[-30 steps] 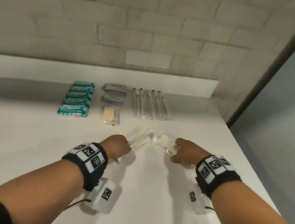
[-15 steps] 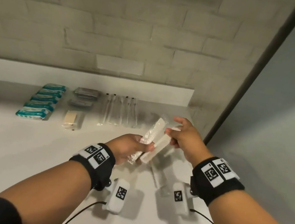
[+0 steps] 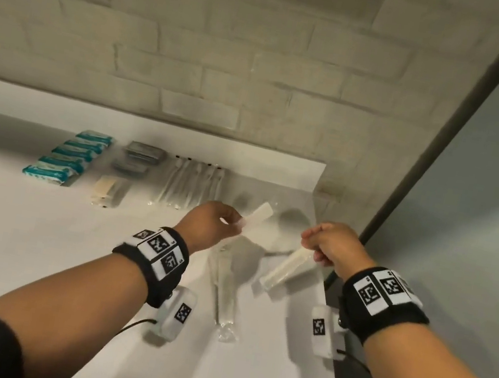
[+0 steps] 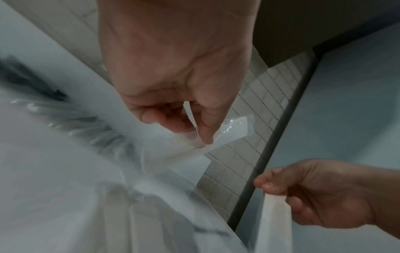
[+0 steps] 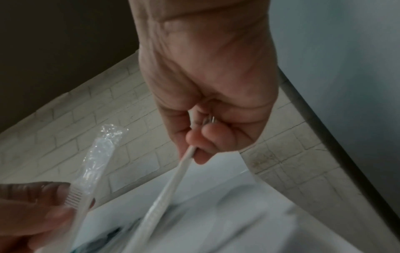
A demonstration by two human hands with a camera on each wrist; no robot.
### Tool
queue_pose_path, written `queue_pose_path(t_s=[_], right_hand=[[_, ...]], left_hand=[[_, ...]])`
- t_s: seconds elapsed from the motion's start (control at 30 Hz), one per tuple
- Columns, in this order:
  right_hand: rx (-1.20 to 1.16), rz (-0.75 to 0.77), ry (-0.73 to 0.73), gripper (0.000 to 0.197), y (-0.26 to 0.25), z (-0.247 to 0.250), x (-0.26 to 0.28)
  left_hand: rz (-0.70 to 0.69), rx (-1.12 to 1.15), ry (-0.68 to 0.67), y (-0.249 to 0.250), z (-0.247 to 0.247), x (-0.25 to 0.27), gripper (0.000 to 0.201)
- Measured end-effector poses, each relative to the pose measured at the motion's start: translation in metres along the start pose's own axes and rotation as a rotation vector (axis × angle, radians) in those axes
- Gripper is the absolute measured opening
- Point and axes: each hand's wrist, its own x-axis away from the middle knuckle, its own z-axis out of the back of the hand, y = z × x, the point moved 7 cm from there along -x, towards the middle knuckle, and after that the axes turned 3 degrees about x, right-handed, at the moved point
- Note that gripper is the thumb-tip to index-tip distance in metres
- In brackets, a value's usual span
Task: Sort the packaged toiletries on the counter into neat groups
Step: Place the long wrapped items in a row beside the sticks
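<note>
My left hand (image 3: 232,222) pinches one end of a white comb in clear wrap (image 3: 257,220), which points up and away over the white counter (image 3: 17,249). In the left wrist view the thumb and fingers (image 4: 201,135) pinch the comb (image 4: 233,130) at its teeth. Further right, my right hand (image 3: 315,242) pinches the top of a second wrapped comb (image 3: 287,269), which hangs down toward me. The right wrist view shows this comb (image 5: 166,188) edge-on below the curled fingers (image 5: 194,150). Another clear-wrapped packet (image 3: 225,287) lies on the counter between my wrists.
Along the back lie a row of teal packets (image 3: 65,158), grey sachets (image 3: 141,157), a beige packet (image 3: 105,194) and several wrapped toothbrushes (image 3: 189,185). A brick wall stands behind. The counter's right edge (image 3: 326,350) runs just under my right wrist.
The hands were together with both combs touching; now they have moved apart, each carrying one comb. The right comb now hangs downward.
</note>
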Motion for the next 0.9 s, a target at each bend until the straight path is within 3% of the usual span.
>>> queue_pose_path(t_s=[0.1,0.2,0.27,0.33,0.43,0.57,0.77,0.9], right_hand=[[-0.283,0.023,0.095,0.015,-0.003,0.004,-0.014],[-0.363,-0.012,0.149,0.013,0.0,-0.009,-0.026],[-0.198,-0.048,0.059,0.01,0.009,-0.029,-0.029],[0.125,-0.008,-0.003,0.009,0.016,-0.041,-0.038],[0.577,0.041,0.058,0.023,0.013,-0.041,-0.051],[0.633,0.148,0.049,0.047,-0.015,-0.045,-0.072],[0.873,0.237,-0.272,0.054,-0.036,-0.088,-0.107],[0.94,0.327,-0.256,0.049,-0.047,-0.09,-0.114]], left_hand=[[-0.084,-0.153,0.016,0.017,0.001,-0.024,0.006],[-0.193,-0.274,-0.026,0.018,-0.005,-0.048,0.022],[-0.143,-0.409,-0.114,-0.001,-0.014,-0.057,0.027],[-0.097,-0.53,-0.212,-0.021,-0.023,-0.062,0.034],[-0.148,-0.636,-0.304,-0.028,-0.029,-0.06,0.036],[-0.26,-0.697,-0.407,-0.007,-0.047,-0.051,0.035],[-0.275,-0.683,-0.579,0.013,-0.08,-0.05,0.024],[-0.145,-0.732,-0.506,-0.004,-0.07,-0.077,0.054]])
